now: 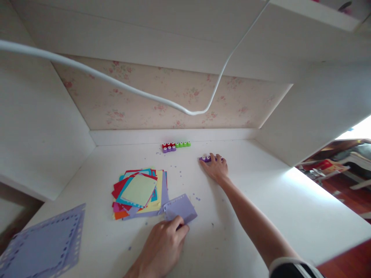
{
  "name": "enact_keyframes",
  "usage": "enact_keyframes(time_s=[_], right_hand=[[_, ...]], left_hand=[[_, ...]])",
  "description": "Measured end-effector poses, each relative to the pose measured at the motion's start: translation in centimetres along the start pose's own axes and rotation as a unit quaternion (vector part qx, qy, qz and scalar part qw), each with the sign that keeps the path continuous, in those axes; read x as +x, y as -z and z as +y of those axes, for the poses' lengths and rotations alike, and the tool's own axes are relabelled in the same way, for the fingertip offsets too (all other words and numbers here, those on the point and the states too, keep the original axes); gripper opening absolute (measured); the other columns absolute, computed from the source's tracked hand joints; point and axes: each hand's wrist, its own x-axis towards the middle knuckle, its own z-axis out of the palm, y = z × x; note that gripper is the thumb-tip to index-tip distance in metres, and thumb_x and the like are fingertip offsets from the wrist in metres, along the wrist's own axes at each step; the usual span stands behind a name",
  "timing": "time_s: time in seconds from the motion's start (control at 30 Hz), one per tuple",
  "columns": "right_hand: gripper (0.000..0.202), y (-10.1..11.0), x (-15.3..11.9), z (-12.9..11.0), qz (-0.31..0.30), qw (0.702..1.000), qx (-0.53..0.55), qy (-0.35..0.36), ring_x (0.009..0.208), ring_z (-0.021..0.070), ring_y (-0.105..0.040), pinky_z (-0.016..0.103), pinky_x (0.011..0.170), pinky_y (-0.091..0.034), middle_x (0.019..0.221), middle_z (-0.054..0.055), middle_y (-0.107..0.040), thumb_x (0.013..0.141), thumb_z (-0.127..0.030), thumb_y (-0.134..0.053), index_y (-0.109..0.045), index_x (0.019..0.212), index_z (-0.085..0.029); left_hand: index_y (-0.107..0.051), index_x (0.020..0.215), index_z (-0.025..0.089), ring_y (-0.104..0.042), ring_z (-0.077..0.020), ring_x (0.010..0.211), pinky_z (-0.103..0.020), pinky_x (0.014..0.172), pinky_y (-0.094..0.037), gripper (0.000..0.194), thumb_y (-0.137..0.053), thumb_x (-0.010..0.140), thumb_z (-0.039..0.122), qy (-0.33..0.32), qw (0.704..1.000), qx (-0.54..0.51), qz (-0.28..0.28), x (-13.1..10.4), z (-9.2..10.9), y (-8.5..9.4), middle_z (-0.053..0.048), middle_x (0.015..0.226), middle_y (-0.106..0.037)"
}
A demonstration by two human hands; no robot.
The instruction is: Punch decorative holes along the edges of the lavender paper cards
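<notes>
My left hand [165, 245] is closed, pinching the near edge of a small lilac sheet of paper [181, 207]; a line of punched holes runs along the sheet's far left edge. Farther off and to the right, my right hand [216, 169] has its fingers curled over a row of small purple pieces with white, eye-like tops [206, 158]. The fingers cover much of that row. Back against the wall stand similar red pieces [168, 144], purple pieces [169, 149] and green pieces [183, 144].
A stack of coloured paper sheets [140, 190] lies left of centre. Larger lilac sheets with punched borders [40, 245] are at the near left. Tiny paper bits dot the white desk [249, 200]. A white cable [130, 88] hangs across the view below a shelf.
</notes>
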Motion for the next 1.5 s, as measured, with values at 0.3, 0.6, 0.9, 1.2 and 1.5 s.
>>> enact_keyframes(time_s=[0.3,0.6,0.9,1.2,1.5], right_hand=[[0.082,-1.4,1.2,-6.5,0.010,0.998,0.015,0.060,0.118,0.0414,-0.039,0.049,0.100,-0.023,0.136,0.022,-0.041,0.083,-0.072,-0.034,-0.037,0.141,-0.013],[0.082,-2.4,3.8,-11.2,-0.036,0.996,0.047,0.061,0.123,0.0405,-0.034,0.051,0.101,-0.020,0.139,0.023,-0.038,0.085,-0.071,-0.033,-0.032,0.144,-0.013],[0.089,-3.3,4.7,-12.8,-0.038,0.998,0.033,0.040,0.125,0.0413,-0.032,0.052,0.101,-0.018,0.142,0.026,-0.032,0.084,-0.074,-0.030,-0.025,0.147,-0.010],[0.089,-2.9,4.6,-13.2,-0.041,0.999,0.033,0.013,0.127,0.0417,-0.032,0.050,0.101,-0.023,0.148,0.020,-0.027,0.081,-0.077,-0.033,-0.024,0.149,-0.019],[0.050,-1.1,3.2,-8.9,-0.025,0.986,0.018,0.163,0.122,0.0283,-0.040,0.038,0.100,-0.031,0.132,0.015,-0.050,0.098,-0.045,-0.026,-0.052,0.129,-0.016]], left_hand=[[-0.064,0.102,0.025,-0.063,-0.0172,0.080,-0.029,0.073,-0.052,0.031,-0.047,0.083,0.007,0.001,1.000,-0.010,-0.006,-0.2,-0.2,-0.1,-0.002,0.100,-0.063],[-0.060,0.106,0.024,-0.062,-0.0186,0.080,-0.031,0.074,-0.052,0.031,-0.053,0.080,0.008,-0.001,0.999,-0.010,-0.032,-0.2,-0.4,-0.1,-0.003,0.103,-0.062],[-0.058,0.104,0.022,-0.063,-0.0185,0.076,-0.031,0.069,-0.053,0.029,-0.051,0.079,0.008,-0.020,0.999,0.002,-0.037,-0.1,-0.7,-0.4,-0.004,0.102,-0.062],[-0.059,0.099,0.022,-0.064,-0.0193,0.075,-0.032,0.067,-0.054,0.025,-0.052,0.079,0.010,-0.016,0.999,0.011,-0.036,0.1,-0.9,-0.7,-0.002,0.100,-0.062],[-0.061,0.098,0.022,-0.064,-0.0196,0.073,-0.031,0.066,-0.053,0.026,-0.056,0.075,0.010,-0.024,1.000,0.006,-0.003,-0.2,-0.9,-1.5,-0.003,0.098,-0.064]])
